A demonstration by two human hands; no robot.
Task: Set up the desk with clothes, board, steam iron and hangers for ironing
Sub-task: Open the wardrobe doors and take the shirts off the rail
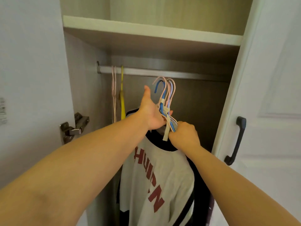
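Reaching forward from the bottom corners, two bare forearms meet at a bundle of hangers inside an open wardrobe.

Right hand (pixel 184 135): fingers curled tight round the bundle at its necks and shoulders, knuckles toward the camera.

Left hand (pixel 150 111): just beside the right, palm against the bundle's left side, thumb stretched upward; fingers hidden behind the hangers, so whether they wrap round cannot be told.

Bundle of hangers (pixel 166 97): several thin hangers, pink, blue and pale lilac, hooks upright and crowded together, a cream strip dangling at the grip. The hooks sit below the rail, apart from it.

T-shirt (pixel 156 176): light grey with dark collar and dark sleeves, red block lettering down the front, hanging from the bundle below both hands. More dark clothing behind it, too shadowed to tell apart.

Rail (pixel 187 75): metal bar across the wardrobe's back.

Yellow hanger (pixel 122 101) and pink hangers (pixel 114 95): hanging on the rail at its left end, well apart from the bundle.

Shelf (pixel 146 30): pale board above the rail.

Right door (pixel 276 79): white, with a dark handle (pixel 236 141).

Left door (pixel 32 79): white, metal hinge (pixel 73 128) on its inner edge.
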